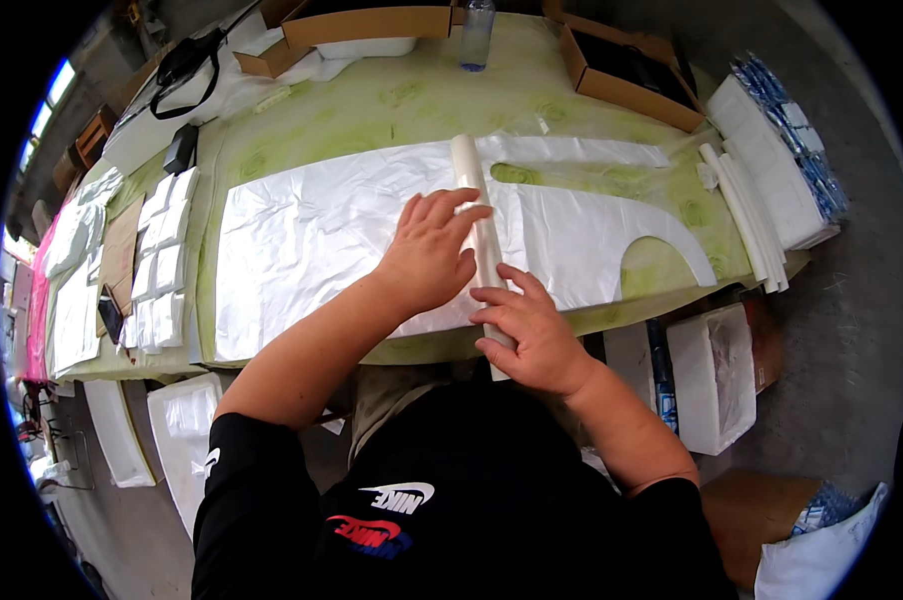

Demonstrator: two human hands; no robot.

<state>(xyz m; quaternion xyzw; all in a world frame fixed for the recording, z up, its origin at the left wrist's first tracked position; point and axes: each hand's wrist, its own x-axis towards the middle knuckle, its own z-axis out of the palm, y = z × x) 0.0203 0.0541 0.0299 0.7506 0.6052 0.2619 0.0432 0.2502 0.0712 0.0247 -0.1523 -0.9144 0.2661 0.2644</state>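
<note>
- Both hands rest palm down on a long, cream-white, smooth cylindrical roll; the left hand (pixel 426 245) has its fingers spread, their tips lying across the upper half of the roll (pixel 466 160).
- Lower down, the right hand (pixel 536 335) lies with fingers and thumb apart over the roll's near part (how firmly either hand presses, I cannot tell).
- The roll lies across a wide, shiny, white plastic-film sheet (pixel 311 230), its far end leaning slightly left and its near end reaching past the near edge of the surface (pixel 391 110), which wears a pale green, patterned cover.
- Left of the roll, the sheet is broad, mostly flat and finely creased, with bright glare on it.
- To the right it narrows: a slim strap runs along the far side, parted from the main piece by a slot, and a rounded cut-out at the right end leaves a curved strap on its outer side; green shows through both openings.
- Well to the left sit rows of small, white, folded packets (pixel 161 250).
- Beyond the sheet's right end lie several long, white, slender tubes (pixel 746 215), beside a white, box-shaped foam container (pixel 761 155).
</note>
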